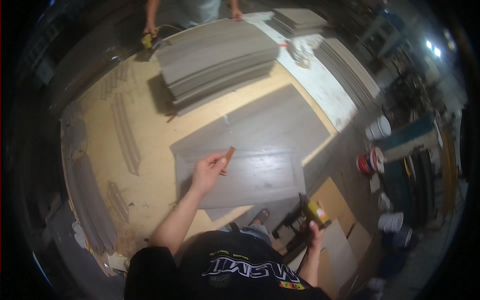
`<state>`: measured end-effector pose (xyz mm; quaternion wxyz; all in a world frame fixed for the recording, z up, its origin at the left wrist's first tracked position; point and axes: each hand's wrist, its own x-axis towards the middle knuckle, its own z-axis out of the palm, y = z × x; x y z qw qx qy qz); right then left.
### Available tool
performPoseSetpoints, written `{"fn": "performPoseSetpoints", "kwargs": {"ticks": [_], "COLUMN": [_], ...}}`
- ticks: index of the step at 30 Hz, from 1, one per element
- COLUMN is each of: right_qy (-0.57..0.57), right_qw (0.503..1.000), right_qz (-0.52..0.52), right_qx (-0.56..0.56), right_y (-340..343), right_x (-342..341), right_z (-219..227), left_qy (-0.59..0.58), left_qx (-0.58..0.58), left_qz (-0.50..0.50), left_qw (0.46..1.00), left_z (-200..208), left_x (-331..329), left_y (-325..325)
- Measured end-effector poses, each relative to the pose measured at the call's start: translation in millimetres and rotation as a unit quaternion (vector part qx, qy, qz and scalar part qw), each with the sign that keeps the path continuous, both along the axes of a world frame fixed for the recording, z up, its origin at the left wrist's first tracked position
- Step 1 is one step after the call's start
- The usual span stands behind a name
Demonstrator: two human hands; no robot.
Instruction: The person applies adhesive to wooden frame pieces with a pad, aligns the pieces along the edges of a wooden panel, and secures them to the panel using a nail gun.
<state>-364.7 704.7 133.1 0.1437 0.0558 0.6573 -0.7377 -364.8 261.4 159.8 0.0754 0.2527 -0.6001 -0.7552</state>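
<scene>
Between the fingers and thumb of my left hand (206,173) is a small flat brown strip (230,156), tilted up over a grey framed panel (235,187). My right hand (315,234) grips a yellow-and-black nail gun (314,212), held out to the right past the panel's near corner. The panel lies flat at the near edge of the table (155,150), overlapping a larger plain grey board (280,117). Part of the nail gun is dark and hard to make out.
Grey boards (220,50) are stacked at the table's far side, where another person's hand (150,29) holds a yellow tool (146,41). Thin grey strips (90,200) lie along the left. More boards (350,70) and several buckets (378,128) stand at the right.
</scene>
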Motion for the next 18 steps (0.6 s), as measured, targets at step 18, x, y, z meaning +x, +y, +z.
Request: {"fn": "performPoseSetpoints", "kwargs": {"ticks": [18], "right_qy": [-0.015], "right_qw": [0.768], "right_qz": [0.148], "right_qx": [-0.623], "right_y": [62.5], "right_x": [-89.8], "right_z": [52.3], "left_qy": [0.160], "left_qx": [-0.290], "left_qz": [-0.170], "left_qw": [0.928], "left_z": [115.6], "left_x": [-45.5], "left_y": [301.1]}}
